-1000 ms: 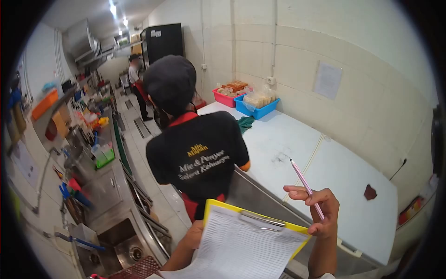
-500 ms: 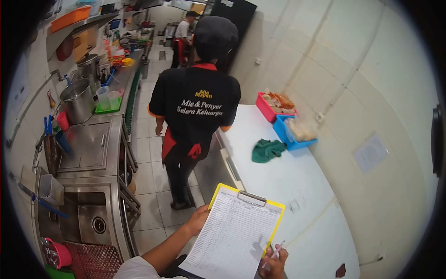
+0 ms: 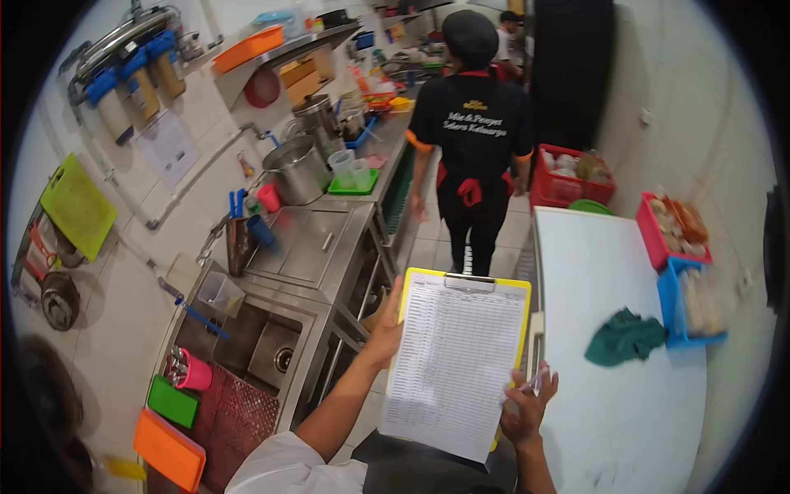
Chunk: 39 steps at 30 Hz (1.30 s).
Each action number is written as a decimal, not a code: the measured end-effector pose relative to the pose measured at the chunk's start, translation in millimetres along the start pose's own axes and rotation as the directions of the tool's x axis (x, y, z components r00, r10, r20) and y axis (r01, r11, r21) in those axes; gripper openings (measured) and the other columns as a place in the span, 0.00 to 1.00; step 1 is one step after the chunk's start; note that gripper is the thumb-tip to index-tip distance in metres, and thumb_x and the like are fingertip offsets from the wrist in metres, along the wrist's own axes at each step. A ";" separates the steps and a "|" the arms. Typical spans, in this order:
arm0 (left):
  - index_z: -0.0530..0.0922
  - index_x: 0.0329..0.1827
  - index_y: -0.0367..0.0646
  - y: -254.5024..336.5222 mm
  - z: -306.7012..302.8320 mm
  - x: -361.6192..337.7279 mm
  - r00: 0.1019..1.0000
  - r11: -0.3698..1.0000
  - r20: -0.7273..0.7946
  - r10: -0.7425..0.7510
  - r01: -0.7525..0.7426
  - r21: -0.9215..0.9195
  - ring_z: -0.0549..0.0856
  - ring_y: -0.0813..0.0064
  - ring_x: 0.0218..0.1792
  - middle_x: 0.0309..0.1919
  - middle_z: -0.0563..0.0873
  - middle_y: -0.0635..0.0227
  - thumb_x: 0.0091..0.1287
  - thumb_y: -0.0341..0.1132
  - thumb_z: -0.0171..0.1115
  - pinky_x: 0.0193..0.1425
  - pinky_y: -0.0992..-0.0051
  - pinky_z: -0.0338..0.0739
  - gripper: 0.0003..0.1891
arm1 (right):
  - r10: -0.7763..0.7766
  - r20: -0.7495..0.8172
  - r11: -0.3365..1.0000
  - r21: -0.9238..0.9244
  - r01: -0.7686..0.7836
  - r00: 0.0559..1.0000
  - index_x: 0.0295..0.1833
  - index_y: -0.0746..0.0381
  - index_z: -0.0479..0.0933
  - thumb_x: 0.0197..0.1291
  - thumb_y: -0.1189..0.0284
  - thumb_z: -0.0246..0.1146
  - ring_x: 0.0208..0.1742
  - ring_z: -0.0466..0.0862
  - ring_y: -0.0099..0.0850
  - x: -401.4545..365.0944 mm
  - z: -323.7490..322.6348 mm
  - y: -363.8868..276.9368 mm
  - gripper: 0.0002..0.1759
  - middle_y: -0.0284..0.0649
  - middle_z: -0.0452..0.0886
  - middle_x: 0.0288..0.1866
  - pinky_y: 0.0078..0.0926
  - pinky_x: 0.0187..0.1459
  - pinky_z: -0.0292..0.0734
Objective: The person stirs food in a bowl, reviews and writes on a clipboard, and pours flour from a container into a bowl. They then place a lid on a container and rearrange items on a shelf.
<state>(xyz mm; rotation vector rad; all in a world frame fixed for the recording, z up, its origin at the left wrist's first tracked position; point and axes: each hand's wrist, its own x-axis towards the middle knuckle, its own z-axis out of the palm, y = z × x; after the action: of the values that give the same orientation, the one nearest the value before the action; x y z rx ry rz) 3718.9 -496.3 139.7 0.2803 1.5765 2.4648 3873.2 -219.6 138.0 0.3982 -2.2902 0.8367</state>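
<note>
A yellow clipboard [image 3: 527, 329] with a printed table sheet [image 3: 457, 362] under its metal clip is held up in front of me. My left hand [image 3: 387, 329] grips its left edge, with the fingers hidden behind the board. At the lower right edge, my right hand [image 3: 527, 403] holds a slim pen [image 3: 536, 377] between its bent fingers, close against the board. A person in a black shirt and cap [image 3: 473, 123] is ahead, with their back to me.
A steel sink [image 3: 276, 346] and counter with a large pot [image 3: 298, 173] line the left. On the right stands a white-topped surface [image 3: 568, 288] with a green cloth [image 3: 627, 337], a blue basket [image 3: 676, 309] and a pink basket [image 3: 654, 247]. Another person [image 3: 508, 41] stands far back.
The view has swung left, showing more of the left wall and sink. The person in black is farther away. The clipboard appears more upright, still in my left hand.
</note>
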 end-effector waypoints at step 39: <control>0.75 0.61 0.35 1.9 -162.0 830.0 0.985 0.997 -0.172 -0.029 0.017 -0.072 0.82 0.73 0.53 0.54 0.84 0.64 0.71 0.33 0.59 0.61 0.71 0.74 0.18 | 0.139 0.399 0.292 0.858 -0.422 0.907 0.51 0.65 0.68 0.48 0.30 0.64 0.50 0.84 0.36 802.9 391.8 599.9 0.47 0.52 0.83 0.52 0.33 0.58 0.76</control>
<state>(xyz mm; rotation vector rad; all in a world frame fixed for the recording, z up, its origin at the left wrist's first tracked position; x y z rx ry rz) 2877.6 -414.3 116.5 0.0371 1.5421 2.5809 2807.7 -73.6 176.4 0.6032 -1.8151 2.4685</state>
